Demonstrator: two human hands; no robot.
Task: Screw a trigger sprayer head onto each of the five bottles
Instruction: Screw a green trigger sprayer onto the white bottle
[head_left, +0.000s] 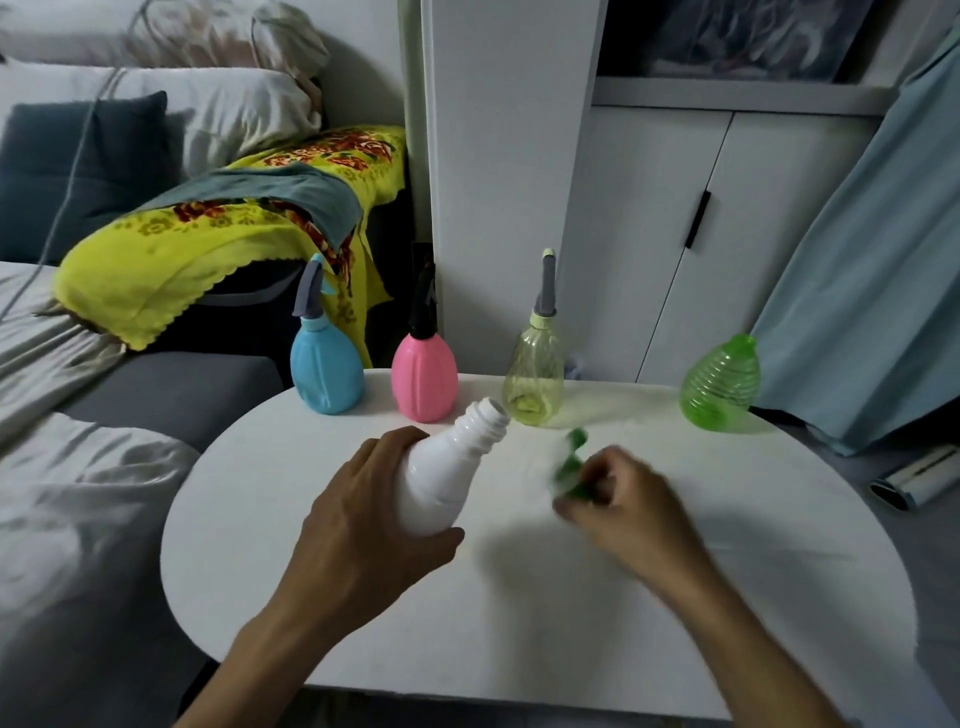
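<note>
L hand (363, 512) grips white bottle (444, 475), tilted w/ open neck pointing up-right toward R hand (626, 506). R fingers pinch blurred green sprayer (571, 460), just right of the neck, not yet on. R hand nearer.

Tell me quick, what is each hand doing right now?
Left hand: grips the white bottle, tilted above the table.
Right hand: pinches a blurry green sprayer head.

2 bare forearms, no sleeves
</note>
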